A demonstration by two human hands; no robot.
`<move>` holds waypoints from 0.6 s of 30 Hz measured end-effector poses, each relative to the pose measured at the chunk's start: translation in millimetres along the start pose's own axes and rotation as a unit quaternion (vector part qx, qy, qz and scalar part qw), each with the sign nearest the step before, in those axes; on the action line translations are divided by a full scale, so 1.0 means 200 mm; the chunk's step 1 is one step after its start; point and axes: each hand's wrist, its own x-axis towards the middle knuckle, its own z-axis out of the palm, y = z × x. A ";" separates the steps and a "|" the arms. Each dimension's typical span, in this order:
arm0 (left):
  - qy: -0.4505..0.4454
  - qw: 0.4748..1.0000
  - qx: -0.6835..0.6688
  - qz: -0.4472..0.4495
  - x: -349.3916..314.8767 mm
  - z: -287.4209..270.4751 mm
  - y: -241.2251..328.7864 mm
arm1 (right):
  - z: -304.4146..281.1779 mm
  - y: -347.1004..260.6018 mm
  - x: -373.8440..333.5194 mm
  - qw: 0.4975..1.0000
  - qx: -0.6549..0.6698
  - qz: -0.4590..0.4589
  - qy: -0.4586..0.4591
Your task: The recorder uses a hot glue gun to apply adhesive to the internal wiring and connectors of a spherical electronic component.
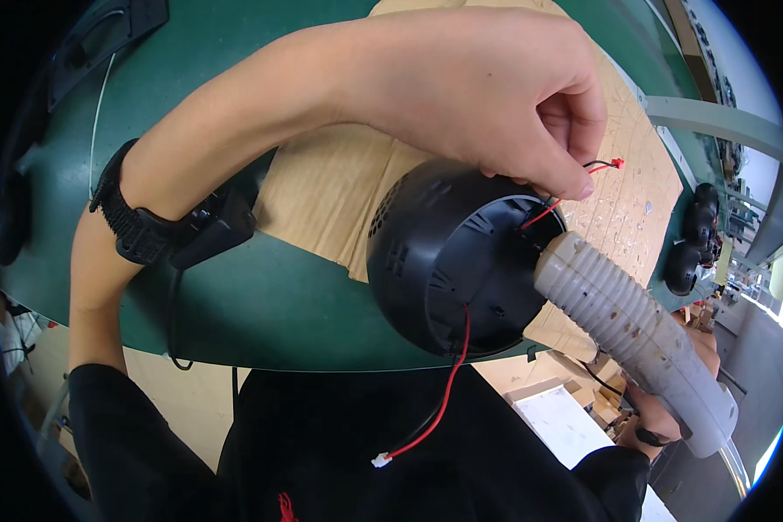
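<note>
My left hand (505,96) reaches over a round black plastic housing (409,270). Its thumb and fingers pinch a thin red and black wire (544,211) that ends in a small red connector (618,163). The housing's open side faces right, and its outer wall has perforations. From its lower rim a second red and black wire (452,374) hangs down to a white connector (381,460). My right hand (706,346) is largely behind a pale grey ribbed tube (622,313), whose end lies in front of the housing's opening. Its fingers are hidden.
Cardboard (313,200) lies on the green tabletop (261,304). A black device with a cable (213,230) stands by my left wrist. Several black rounded parts (692,239) sit at the right edge. A grey curved bar (722,126) crosses the upper right.
</note>
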 end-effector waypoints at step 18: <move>-0.008 0.997 0.061 -0.043 -0.13 0.01 0.07 | -0.07 -0.12 0.13 0.997 0.056 -0.057 -0.023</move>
